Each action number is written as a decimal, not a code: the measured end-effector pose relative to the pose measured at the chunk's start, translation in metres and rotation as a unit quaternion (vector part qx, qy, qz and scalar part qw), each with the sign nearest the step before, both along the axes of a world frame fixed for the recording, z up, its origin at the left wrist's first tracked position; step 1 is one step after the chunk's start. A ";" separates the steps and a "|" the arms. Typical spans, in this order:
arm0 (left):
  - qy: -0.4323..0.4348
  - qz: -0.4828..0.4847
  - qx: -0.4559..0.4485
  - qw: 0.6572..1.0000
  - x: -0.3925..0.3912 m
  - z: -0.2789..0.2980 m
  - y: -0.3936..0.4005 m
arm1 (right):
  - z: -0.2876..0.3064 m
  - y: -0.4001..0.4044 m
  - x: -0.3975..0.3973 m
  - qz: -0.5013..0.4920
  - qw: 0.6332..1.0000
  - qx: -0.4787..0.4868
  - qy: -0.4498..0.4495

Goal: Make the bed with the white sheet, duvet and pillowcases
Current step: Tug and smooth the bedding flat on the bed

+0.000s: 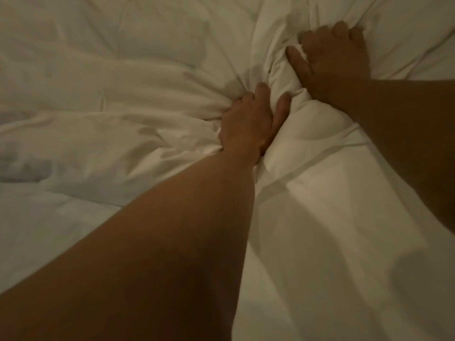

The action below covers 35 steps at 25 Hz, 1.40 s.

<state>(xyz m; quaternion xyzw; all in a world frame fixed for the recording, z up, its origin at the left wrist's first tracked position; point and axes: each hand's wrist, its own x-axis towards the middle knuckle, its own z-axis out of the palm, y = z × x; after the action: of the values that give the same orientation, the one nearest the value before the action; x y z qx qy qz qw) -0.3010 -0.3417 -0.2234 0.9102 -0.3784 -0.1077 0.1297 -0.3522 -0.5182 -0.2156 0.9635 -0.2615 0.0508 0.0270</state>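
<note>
Nearest the camera, the left forearm (152,254) runs up from the lower left corner to the left hand (248,124), whose fingers curl into a bunched ridge of the white duvet (283,77). Just beyond it, the right hand (334,57) grips the same ridge, fingers dug into the cloth and thumb lying along it. So the duvet is on the bed but far from laid: folds radiate from both hands and rumpled cloth fills the left side. By my judgement, spreading and smoothing remain, and whether sheet or pillowcases are done cannot be told. No bed edge shows; white bedding fills the view on all sides.
</note>
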 end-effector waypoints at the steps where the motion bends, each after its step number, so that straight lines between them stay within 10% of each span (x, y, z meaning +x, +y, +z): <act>1: -0.004 0.001 -0.003 1.000 -0.001 0.003 0.002 | 0.005 0.002 0.000 -0.009 1.000 -0.005 0.009; 14: -0.002 -0.187 -0.016 0.982 -0.106 0.122 0.080 | 0.139 0.105 -0.205 -0.040 0.991 -0.044 0.122; 21: 0.011 -0.248 0.049 0.967 -0.190 0.098 0.137 | 0.130 0.197 -0.316 -0.135 0.967 0.135 0.168; 26: -0.046 -0.163 0.100 0.980 -0.235 0.056 0.164 | 0.074 0.215 -0.344 -0.074 0.991 0.059 0.090; 35: 0.037 0.096 -0.117 0.988 -0.302 0.104 0.052 | 0.136 0.102 -0.306 0.039 0.993 -0.024 -0.110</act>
<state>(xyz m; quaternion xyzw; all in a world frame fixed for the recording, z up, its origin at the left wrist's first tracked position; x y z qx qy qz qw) -0.6035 -0.2896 -0.1192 0.9161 -0.2944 -0.0839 0.2588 -0.6583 -0.4165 -0.0801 0.9604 -0.2243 0.1639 0.0189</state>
